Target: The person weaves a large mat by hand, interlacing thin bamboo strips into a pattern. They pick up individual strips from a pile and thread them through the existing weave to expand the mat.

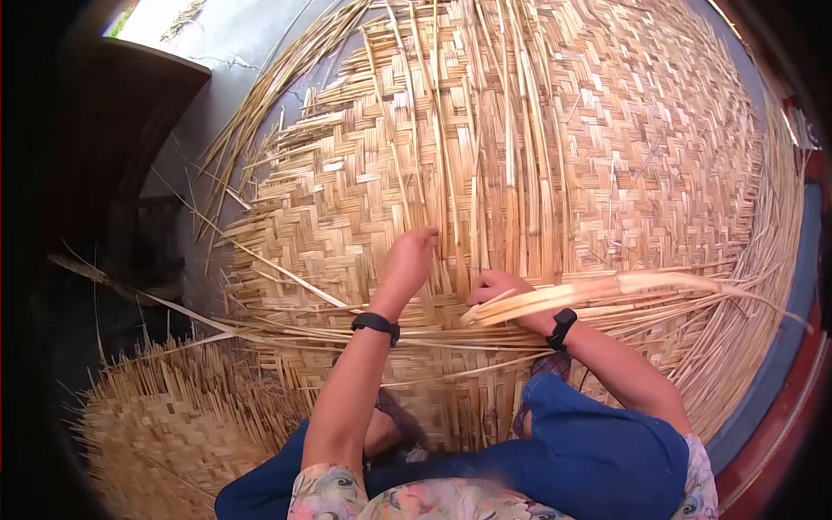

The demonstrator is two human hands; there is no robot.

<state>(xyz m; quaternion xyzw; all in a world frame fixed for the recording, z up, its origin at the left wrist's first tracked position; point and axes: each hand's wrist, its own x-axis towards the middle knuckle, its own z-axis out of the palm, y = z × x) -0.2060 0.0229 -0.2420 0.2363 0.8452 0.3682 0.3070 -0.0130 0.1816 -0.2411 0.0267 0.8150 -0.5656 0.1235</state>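
Note:
A large woven reed mat (347, 191) spreads before me, with long loose upright strips (511, 113) running up its middle. My left hand (410, 263) is closed at the lower ends of these strips, its fingertips bent toward them; what it pinches is hidden. Close by on the right, my right hand (501, 288) is curled at the weave. A broad pale split reed strip (598, 290) crosses over this hand and reaches out to the right. Whether the fingers grip that strip or the strands below is hidden. Several crosswise strips (451, 336) lie just below both hands.
A second woven piece (165, 425) with ragged ends is at lower left. Loose reeds (286, 65) stick out past the mat's upper left edge. A dark wooden piece of furniture (130, 104) stands at left. A blue edge (793, 295) borders the right side.

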